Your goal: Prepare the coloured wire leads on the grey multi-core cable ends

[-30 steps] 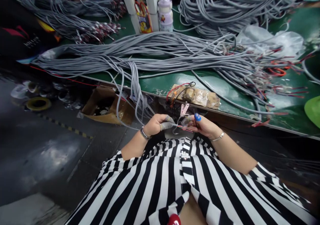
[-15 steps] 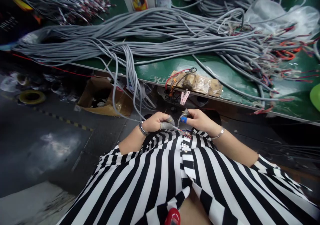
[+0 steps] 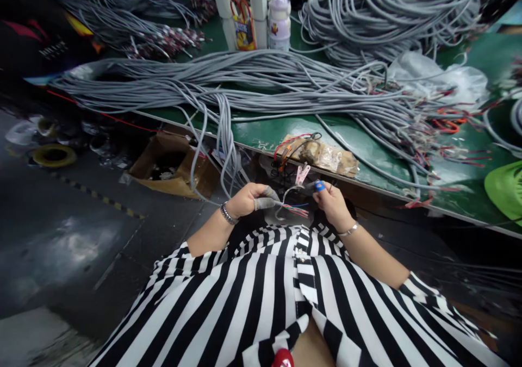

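In front of my striped shirt, my left hand (image 3: pixel 246 199) is closed around the end of a grey cable, with wrapped thumb and finger pinching it. Thin coloured wires (image 3: pixel 297 210), red, green, white and blue, fan out from that cable end to the right. A thin pale strand (image 3: pixel 289 190) curves up from the same end toward my right hand (image 3: pixel 332 203). The right thumb wears a blue wrap and presses against the covered forefinger, apparently on the strand's tip. Just above the strand, a pink clip (image 3: pixel 302 174) hangs at the bench edge.
Long grey cables (image 3: pixel 261 101) lie across the green bench (image 3: pixel 256 134), some drooping over its front edge. A taped wooden block (image 3: pixel 330 157) sits at that edge. Behind stand a bottle (image 3: pixel 279 24) and a cable coil (image 3: pixel 391 13). A cardboard box (image 3: pixel 171 166) is below left; a green object (image 3: pixel 505 190) lies right.
My right hand has moved away to the right from my left, and the pale strand now spans the gap. The coloured wires show more fully. The camera view has tilted up.
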Demonstrator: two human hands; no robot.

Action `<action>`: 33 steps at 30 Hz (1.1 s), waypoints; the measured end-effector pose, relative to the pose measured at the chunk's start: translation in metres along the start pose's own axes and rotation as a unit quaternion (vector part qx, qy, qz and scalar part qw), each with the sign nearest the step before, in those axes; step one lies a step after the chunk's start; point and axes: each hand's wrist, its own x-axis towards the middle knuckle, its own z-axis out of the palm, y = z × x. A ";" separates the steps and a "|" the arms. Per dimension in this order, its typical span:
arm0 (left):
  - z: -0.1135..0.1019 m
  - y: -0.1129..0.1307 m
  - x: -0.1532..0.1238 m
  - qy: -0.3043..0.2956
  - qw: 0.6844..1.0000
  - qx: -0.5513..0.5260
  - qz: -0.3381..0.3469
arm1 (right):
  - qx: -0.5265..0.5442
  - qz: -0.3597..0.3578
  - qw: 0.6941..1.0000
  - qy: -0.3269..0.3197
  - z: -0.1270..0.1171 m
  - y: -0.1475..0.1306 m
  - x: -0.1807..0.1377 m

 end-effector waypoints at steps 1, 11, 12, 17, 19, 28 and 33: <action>-0.001 0.003 0.002 0.020 1.000 -0.015 0.005 | 0.030 0.023 0.999 -0.005 -0.002 0.000 0.001; 0.008 0.004 0.048 0.094 0.993 -0.066 0.017 | 0.208 0.136 0.961 -0.123 0.022 -0.029 0.030; 0.008 0.001 0.050 0.088 0.994 -0.060 0.012 | 0.206 0.131 0.962 -0.121 0.024 -0.031 0.032; 0.004 -0.010 0.053 0.073 0.996 -0.056 -0.005 | 0.220 0.122 0.961 -0.118 0.030 -0.031 0.033; 0.004 -0.012 0.054 0.067 0.996 -0.066 -0.006 | 0.252 0.142 0.950 -0.115 0.031 -0.031 0.034; 0.003 -0.018 0.060 0.036 0.997 -0.067 -0.016 | 0.288 0.149 0.937 -0.132 0.034 -0.032 0.040; 0.004 -0.013 0.061 0.012 0.997 -0.078 -0.022 | 0.292 0.154 0.935 -0.129 0.033 -0.028 0.041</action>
